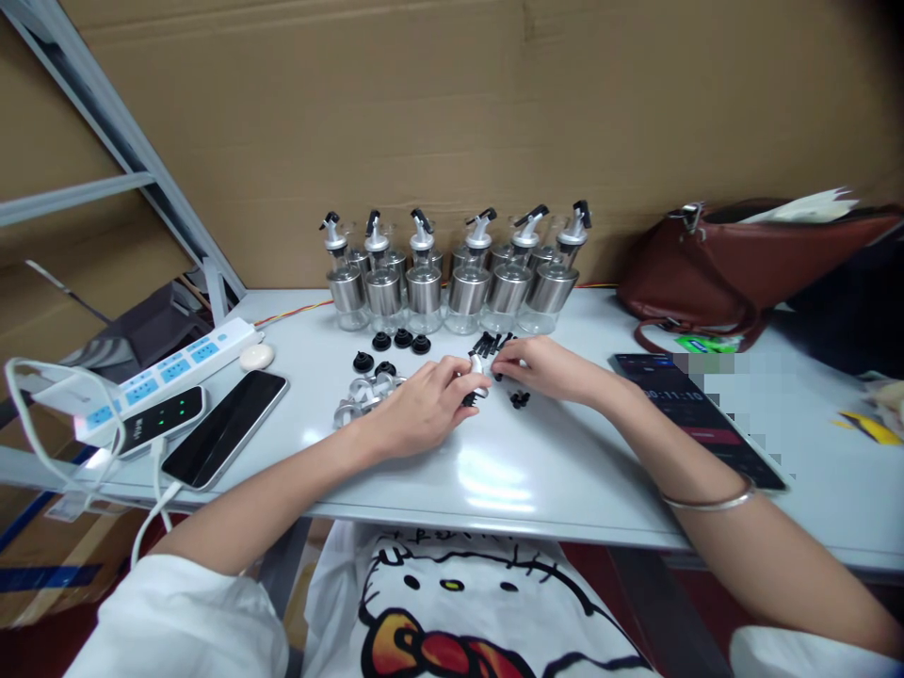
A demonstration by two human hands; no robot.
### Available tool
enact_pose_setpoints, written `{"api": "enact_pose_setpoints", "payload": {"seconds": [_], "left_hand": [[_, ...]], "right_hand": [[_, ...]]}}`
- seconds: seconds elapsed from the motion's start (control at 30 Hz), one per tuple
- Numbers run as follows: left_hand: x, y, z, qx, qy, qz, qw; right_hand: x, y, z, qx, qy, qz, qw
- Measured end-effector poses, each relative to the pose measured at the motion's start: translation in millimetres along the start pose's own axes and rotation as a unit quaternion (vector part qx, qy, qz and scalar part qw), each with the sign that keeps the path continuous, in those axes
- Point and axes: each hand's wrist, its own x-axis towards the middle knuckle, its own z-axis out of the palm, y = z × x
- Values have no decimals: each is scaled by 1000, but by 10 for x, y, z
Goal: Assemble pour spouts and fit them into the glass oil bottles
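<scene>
My left hand [422, 407] rests on the pale table [494, 471], fingers pinched on a small silver spout cap [478, 370] with a black piece under it. My right hand [547, 367] meets it from the right, fingertips closed on the same cap or a small black part beside it. Loose black pins [492, 341] lie just behind my hands, and another black bit [521, 399] lies in front of my right hand. A pile of silver caps [363, 394] sits by my left wrist. Black round stoppers [401, 340] lie farther back.
Several glass and steel dispenser bottles [452, 282] stand in rows against the cardboard wall. To the left lie a power strip [169, 369], a power bank [161, 417] and a phone [224, 426]. On the right are a tablet [696, 410] and a brown bag [734, 268].
</scene>
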Motion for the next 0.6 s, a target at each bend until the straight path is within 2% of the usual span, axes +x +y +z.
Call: {"api": "enact_pose_setpoints", "payload": {"seconds": [0.13, 0.27, 0.33, 0.5, 0.6], "left_hand": [[10, -9, 1, -4, -9, 15, 1000], [8, -29, 3, 0, -13, 29, 999], [6, -32, 1, -3, -19, 27, 999], [7, -20, -13, 3, -8, 35, 999], [12, -16, -14, 13, 6, 38, 999]], "right_hand": [[-19, 4, -2, 15, -20, -2, 1000], [-12, 35, 26, 8, -6, -8, 1000], [-8, 39, 36, 11, 17, -17, 1000], [-6, 19, 39, 16, 124, -49, 991], [-5, -2, 33, 14, 136, -57, 989]]}}
